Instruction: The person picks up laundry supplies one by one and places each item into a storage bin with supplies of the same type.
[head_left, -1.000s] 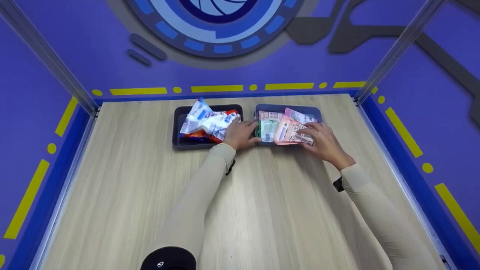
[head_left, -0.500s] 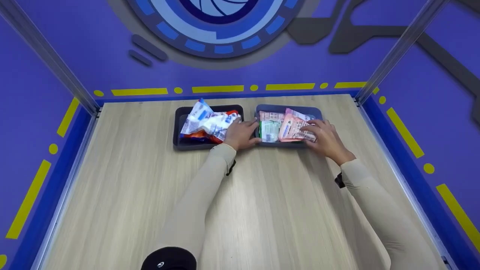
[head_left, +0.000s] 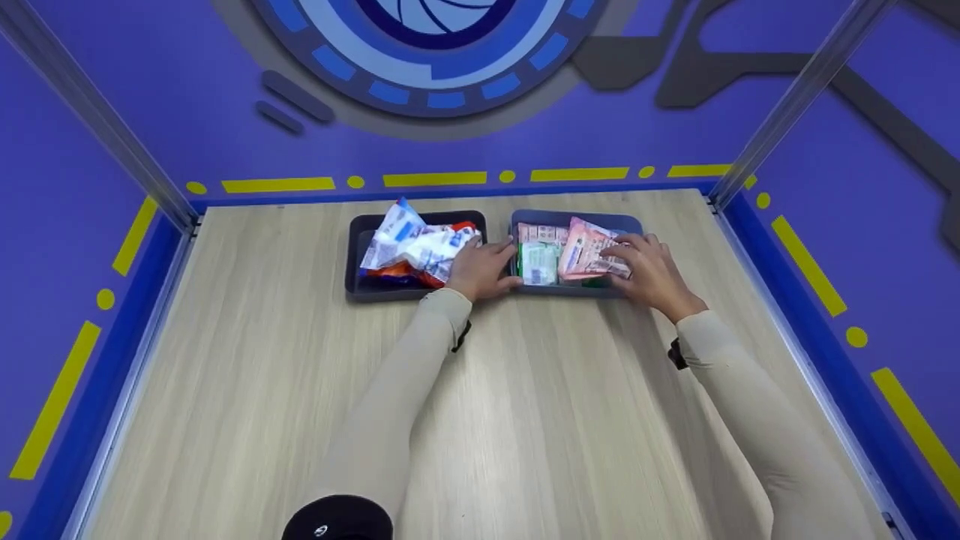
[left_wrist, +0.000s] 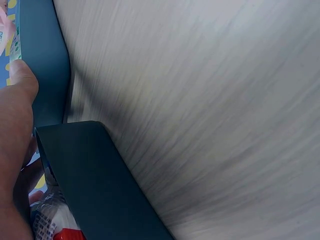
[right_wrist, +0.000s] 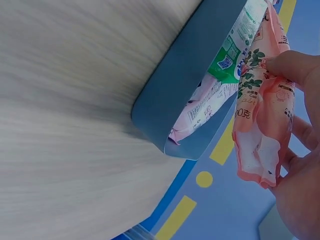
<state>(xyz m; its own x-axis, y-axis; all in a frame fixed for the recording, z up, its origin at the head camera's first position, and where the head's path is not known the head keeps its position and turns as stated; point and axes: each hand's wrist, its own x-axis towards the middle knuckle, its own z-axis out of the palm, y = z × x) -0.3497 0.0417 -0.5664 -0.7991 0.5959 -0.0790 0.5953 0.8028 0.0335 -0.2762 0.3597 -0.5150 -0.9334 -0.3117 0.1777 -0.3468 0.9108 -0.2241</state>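
My right hand [head_left: 654, 271] pinches a pink packet [right_wrist: 265, 110] with leaf prints, thumb on one face and fingers behind. The packet is tilted above the blue-grey bin [head_left: 577, 291]. Inside that bin lie a green-and-white packet [head_left: 538, 262] and more pink packets [right_wrist: 205, 107], partly covered. My left hand [head_left: 480, 268] rests across the neighbouring rims of the two bins. Its thumb touches the blue-grey bin's edge in the left wrist view, and its other fingers are partly hidden. White-and-blue packets [head_left: 409, 240] and red-orange ones fill the dark bin [head_left: 360, 292] on the left.
Both bins stand side by side near the back of the wood-grain table [head_left: 480, 420]. A purple-blue printed wall [head_left: 450, 150] rises behind them, with side walls to the left and right.
My right hand has lifted the pink packet slightly and shifted it a little to the right, baring more of the green-and-white packet's side. The left hand stays put.
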